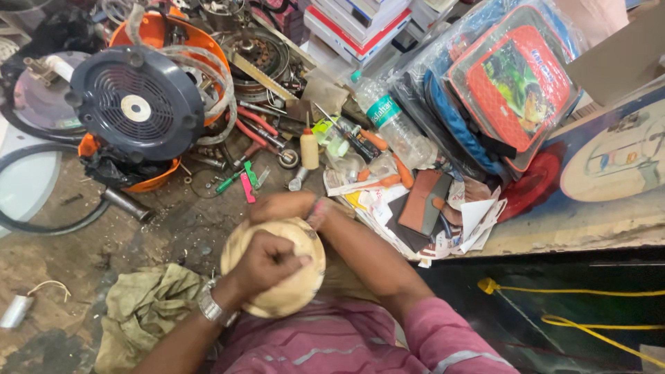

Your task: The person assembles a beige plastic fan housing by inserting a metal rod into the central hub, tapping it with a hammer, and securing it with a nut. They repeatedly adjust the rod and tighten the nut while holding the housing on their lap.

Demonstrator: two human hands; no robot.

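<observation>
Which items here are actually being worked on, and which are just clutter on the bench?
In hand:
- round cream cover, steadied at its far edge by the right hand
- left hand, closed on top of it

Lying about:
- dark fan motor housing
- plastic bottle
- small oil bottle
- green rag
- wrapped school bag

Left hand (267, 262) low centre of frame, fingers curled shut, wrist bent; right hand (285, 206) just above it, forearm slanting down-right.

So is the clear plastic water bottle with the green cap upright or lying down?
Lying down: the clear plastic water bottle rests on its side among the clutter, green cap pointing away from the person.
</observation>
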